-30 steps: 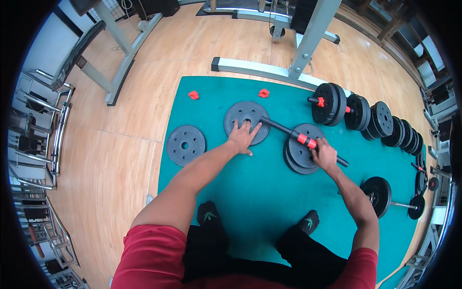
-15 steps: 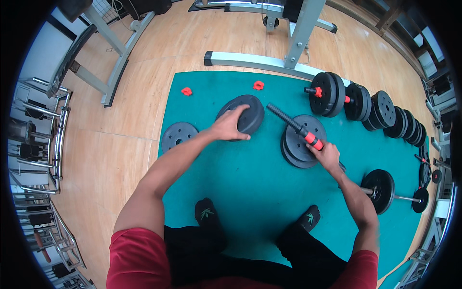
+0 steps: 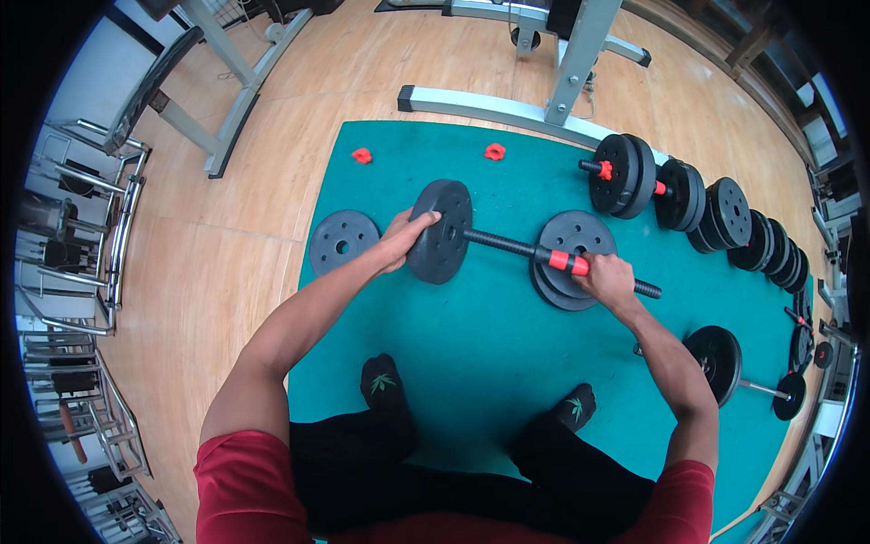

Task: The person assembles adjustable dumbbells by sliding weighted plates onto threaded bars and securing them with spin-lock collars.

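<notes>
Red and black flash on the bar [image 3: 551,258] at centre, dark grey on the plate [image 3: 438,251], teal across the mat [image 3: 471,335], green leaf motifs on black socks [image 3: 575,408] below!

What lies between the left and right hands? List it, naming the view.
In the head view: the dark plate gripped by the left hand, then the bar that the right hand holds, with stacked plates beneath.

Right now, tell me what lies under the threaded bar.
Beneath the threaded bar lie at least two stacked black plates on the green mat. The bar and the right grip hide part of the upper plate, which covers most of the lower one.
</notes>
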Motion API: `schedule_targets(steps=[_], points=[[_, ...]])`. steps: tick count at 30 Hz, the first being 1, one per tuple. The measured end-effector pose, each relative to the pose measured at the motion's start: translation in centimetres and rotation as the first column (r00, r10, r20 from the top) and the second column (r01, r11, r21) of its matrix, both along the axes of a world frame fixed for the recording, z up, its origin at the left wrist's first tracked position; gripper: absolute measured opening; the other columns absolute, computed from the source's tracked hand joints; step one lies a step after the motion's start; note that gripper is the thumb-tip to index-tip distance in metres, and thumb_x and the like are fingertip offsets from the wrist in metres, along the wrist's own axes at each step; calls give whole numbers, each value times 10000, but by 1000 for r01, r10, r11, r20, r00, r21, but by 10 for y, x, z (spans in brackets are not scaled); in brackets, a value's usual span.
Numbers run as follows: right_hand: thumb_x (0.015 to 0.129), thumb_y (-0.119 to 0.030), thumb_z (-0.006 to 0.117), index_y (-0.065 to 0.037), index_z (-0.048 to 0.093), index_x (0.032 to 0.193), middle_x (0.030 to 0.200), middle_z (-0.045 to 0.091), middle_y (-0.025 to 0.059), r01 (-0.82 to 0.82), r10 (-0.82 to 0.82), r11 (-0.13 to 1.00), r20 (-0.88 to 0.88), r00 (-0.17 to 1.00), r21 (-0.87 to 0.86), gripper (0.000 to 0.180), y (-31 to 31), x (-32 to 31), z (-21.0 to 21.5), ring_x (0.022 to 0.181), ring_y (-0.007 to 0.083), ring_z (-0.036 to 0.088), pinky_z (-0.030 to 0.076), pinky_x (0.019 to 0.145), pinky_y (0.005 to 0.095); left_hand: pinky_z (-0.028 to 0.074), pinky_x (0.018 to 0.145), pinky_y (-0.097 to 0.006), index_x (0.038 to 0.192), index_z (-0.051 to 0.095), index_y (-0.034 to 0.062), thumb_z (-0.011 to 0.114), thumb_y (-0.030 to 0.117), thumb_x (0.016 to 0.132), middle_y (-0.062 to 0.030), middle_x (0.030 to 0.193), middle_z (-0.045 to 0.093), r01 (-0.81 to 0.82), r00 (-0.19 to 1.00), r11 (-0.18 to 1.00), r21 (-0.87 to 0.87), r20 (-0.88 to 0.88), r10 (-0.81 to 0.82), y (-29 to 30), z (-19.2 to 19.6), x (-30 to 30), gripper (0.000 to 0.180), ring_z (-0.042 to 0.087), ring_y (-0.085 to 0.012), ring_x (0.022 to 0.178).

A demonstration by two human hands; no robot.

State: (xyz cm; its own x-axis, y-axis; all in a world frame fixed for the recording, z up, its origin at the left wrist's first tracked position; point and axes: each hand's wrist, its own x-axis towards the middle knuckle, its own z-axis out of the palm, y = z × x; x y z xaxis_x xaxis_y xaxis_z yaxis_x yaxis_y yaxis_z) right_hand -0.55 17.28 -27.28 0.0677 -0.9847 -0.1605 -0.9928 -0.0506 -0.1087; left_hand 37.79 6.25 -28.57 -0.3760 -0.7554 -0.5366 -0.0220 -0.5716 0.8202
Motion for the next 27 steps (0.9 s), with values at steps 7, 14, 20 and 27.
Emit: schedule_targets(steps=[7, 14, 20, 27], points=[[796, -358, 735, -120, 716, 899, 747, 699, 137, -79, 78, 997, 21, 997, 23, 260, -27, 38, -15, 708, 345, 702, 565, 638, 473, 311, 1107, -508, 1307, 585, 43, 556, 582, 870, -222, 1439, 323, 244, 817, 928, -282, 575, -40, 3, 9, -28, 695, 311, -338, 1359], [787, -294, 745, -91, 699, 883, 749, 695, 148, -195, 194, 981, 95, 976, 0, 229, -70, 96, -38, 699, 349, 702, 564, 626, 470, -10, 1127, -684, 1264, 632, 78, 414, 683, 902, -208, 1463, 435, 343, 672, 881, -326, 741, 12, 21, 10, -46, 738, 244, -368, 1454], [752, -225, 737, -55, 603, 962, 754, 675, 135, -272, 277, 953, 21, 961, -134, 302, -91, 113, -68, 705, 337, 690, 549, 630, 488, -37, 1100, -731, 1300, 581, 63, 296, 741, 918, -218, 1379, 530, 446, 668, 890, -91, 696, -264, 13, 36, -39, 829, 394, -420, 1371], [748, -246, 771, -58, 572, 1025, 855, 689, 117, -253, 255, 964, 9, 967, -86, 390, -94, 123, -63, 801, 307, 698, 534, 734, 444, 171, 1168, -581, 1554, 211, 64, 192, 742, 947, -231, 1425, 490, 678, 591, 698, -229, 734, -333, 4, -3, -24, 910, 385, -393, 1388]])
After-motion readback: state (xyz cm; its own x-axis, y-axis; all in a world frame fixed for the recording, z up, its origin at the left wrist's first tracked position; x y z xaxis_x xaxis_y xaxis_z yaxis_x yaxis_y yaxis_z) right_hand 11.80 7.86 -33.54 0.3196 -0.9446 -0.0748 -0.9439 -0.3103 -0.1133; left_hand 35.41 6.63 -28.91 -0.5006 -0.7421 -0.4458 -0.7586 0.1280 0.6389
